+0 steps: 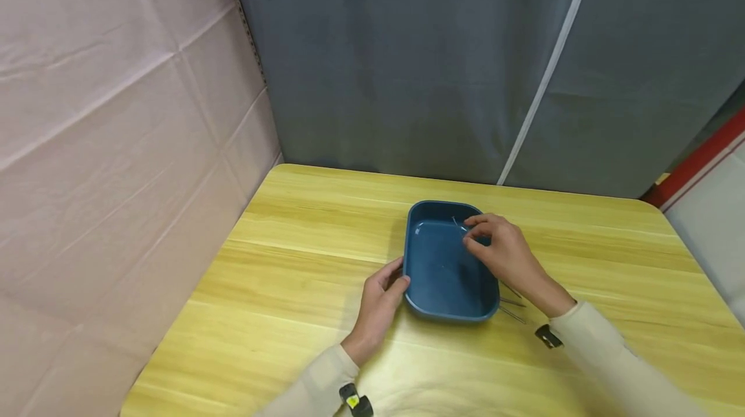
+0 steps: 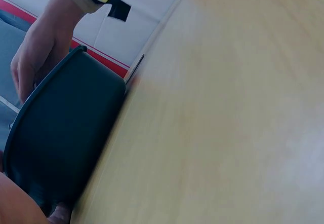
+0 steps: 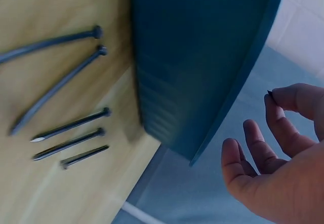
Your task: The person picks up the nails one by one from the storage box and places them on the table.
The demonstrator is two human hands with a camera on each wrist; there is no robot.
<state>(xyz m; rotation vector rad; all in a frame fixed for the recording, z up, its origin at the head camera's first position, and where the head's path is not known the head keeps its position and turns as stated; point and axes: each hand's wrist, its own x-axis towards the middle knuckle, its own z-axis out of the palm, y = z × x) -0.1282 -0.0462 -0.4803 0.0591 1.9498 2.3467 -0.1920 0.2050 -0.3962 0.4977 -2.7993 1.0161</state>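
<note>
My left hand [image 1: 377,308] grips the left side of a dark blue tray [image 1: 442,284], thumb at the rim and fingers against the outer wall. Above the tray's right side, my right hand [image 1: 507,252] pinches a small nail [image 3: 269,93] between thumb and index finger; only its dark pointed tip shows. The other fingers of that hand are loosely bent. A thin, shiny nail-like thing [image 1: 454,220] shows inside the tray near its far end. Several steel nails of differing lengths, among them a long nail [image 3: 58,87] and a shorter nail [image 3: 68,145], lie beside the tray's right wall.
The tray stands on a yellow wood-grain table [image 1: 279,275]. A grey curtain [image 1: 396,81] hangs behind the table's far edge. Pale cloth [image 1: 116,145] covers the wall at left, and a red strip [image 1: 704,158] runs beyond the right edge.
</note>
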